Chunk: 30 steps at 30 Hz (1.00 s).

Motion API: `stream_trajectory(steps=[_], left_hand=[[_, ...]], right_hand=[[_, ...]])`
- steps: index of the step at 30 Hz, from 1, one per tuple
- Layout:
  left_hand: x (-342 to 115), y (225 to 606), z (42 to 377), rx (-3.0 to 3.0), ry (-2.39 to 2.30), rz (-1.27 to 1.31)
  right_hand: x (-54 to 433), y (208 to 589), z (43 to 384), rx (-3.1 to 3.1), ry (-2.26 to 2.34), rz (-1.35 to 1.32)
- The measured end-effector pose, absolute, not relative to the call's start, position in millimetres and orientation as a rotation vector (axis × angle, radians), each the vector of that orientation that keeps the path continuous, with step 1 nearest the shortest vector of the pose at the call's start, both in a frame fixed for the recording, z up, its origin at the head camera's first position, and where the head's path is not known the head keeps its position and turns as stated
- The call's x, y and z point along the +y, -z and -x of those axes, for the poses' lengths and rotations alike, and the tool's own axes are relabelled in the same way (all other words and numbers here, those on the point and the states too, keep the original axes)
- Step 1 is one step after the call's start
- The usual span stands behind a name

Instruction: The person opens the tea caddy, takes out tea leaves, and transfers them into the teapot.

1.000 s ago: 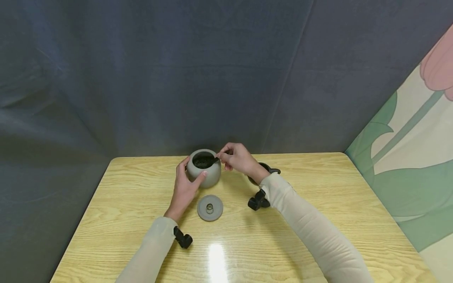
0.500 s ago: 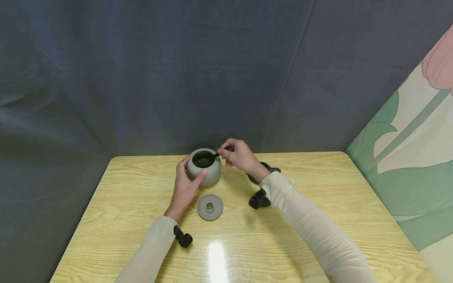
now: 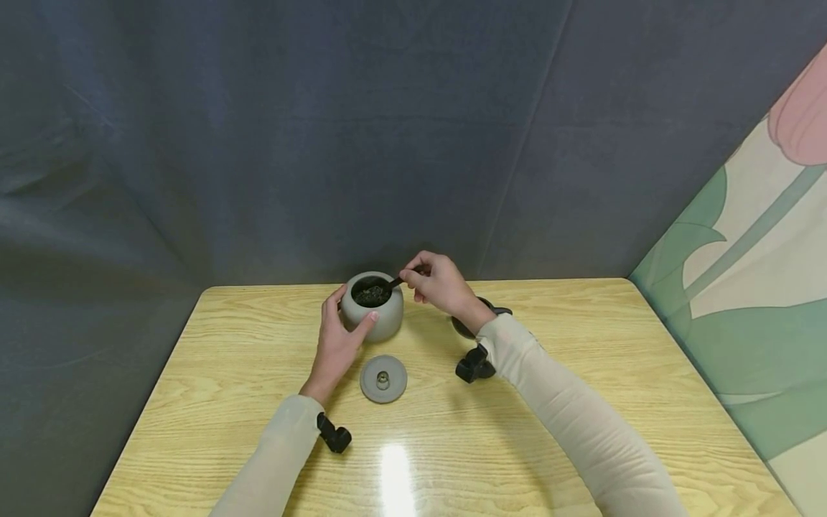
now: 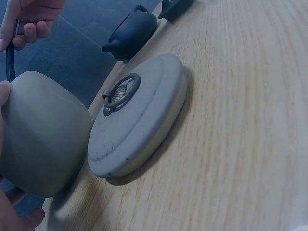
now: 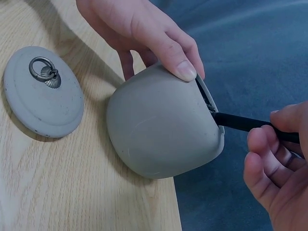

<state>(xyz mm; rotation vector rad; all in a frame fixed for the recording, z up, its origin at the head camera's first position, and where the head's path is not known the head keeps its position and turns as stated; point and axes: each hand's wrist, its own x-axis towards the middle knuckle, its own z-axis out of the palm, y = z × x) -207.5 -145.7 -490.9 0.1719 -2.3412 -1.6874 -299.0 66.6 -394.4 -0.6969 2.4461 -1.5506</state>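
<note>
A round grey jar (image 3: 381, 324) with dark dried leaves (image 3: 370, 295) inside stands near the table's back edge. My left hand (image 3: 336, 343) grips its left side, the thumb at the front near the rim. My right hand (image 3: 441, 286) pinches the slim handle of a black tea scoop (image 5: 243, 122), which slants down over the jar's right rim. The scoop's far end is hidden inside. In front of the jar lies its grey lid (image 3: 371, 383), ring knob (image 4: 122, 91) facing up.
Behind my right wrist, partly hidden, sits a black teapot (image 4: 133, 34). Another dark object (image 4: 176, 6) shows at the left wrist view's top edge. A dark curtain (image 3: 362, 143) hangs right behind the wooden table (image 3: 226, 373).
My right hand has risen slightly and shifted right, showing more of the scoop's handle above the rim. My left hand, the jar and the lid have stayed in place.
</note>
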Motion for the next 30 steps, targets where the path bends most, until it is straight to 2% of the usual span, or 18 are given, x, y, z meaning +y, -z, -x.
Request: stream_trajectory(steps=[30], left_hand=[[-146, 492, 206, -2.358, 1.659, -0.169]], right_hand=[[84, 398, 299, 2.304, 1.736, 0.511]])
